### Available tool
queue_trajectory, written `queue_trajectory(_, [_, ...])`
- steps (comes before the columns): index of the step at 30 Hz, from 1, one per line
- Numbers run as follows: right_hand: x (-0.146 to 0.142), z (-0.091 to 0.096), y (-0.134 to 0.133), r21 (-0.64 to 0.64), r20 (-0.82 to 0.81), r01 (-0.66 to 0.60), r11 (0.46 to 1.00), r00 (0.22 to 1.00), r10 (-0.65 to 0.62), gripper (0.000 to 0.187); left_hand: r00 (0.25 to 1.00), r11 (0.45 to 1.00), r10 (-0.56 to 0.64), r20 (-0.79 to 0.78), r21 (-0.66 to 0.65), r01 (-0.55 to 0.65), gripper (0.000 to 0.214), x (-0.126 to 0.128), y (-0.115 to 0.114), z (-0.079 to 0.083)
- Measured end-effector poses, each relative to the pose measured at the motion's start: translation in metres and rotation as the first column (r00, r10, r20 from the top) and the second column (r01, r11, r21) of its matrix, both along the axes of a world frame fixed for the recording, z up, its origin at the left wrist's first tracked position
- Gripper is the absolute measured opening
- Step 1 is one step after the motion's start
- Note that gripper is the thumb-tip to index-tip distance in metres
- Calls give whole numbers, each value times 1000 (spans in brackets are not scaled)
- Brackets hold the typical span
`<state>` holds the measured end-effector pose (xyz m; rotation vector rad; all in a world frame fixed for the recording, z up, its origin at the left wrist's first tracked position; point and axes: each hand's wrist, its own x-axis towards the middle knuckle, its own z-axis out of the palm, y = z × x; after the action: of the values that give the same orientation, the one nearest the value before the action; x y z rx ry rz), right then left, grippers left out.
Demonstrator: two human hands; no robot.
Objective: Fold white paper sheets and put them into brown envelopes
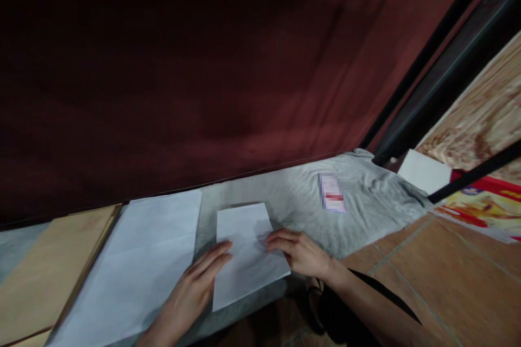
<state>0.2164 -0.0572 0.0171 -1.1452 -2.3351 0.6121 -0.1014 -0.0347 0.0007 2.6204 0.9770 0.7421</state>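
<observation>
A small white sheet of paper (pixel 244 276), perhaps folded, lies on the grey cloth-covered surface in front of me. My left hand (pixel 201 276) rests along its left side, fingers stretched out and their tips over the edge; the thumb is hidden. At the right edge, my right hand (pixel 303 252) has its fingers bent and closed on the paper. Left of my left hand lies a larger stack of white paper (pixel 138 255) with a faint crease across it.
Brown envelopes or folders (pixel 61 265) lie at the far left. A small blurred pink and white packet (pixel 332 193) lies on the grey cloth (pixel 366 200). Dark red fabric (pixel 203 76) hangs behind. Black metal bars (pixel 448 49) and a colourful box (pixel 484 206) stand right, above floor tiles.
</observation>
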Motion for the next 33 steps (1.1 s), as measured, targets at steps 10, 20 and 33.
queue_trajectory(10, [2,-13,-5,-16,203,-156,988,967,156,46,984,987,-48,-171,-162,20,78,-1,-2,-15])
queue_trajectory(20, [1,-13,1,-122,33,-50,991,998,54,30,992,949,-44,-121,-314,3,39,0,3,-8])
queue_trajectory(33, [1,-9,7,-275,-78,-38,961,997,17,30,999,878,54,1,-476,-47,24,10,0,8])
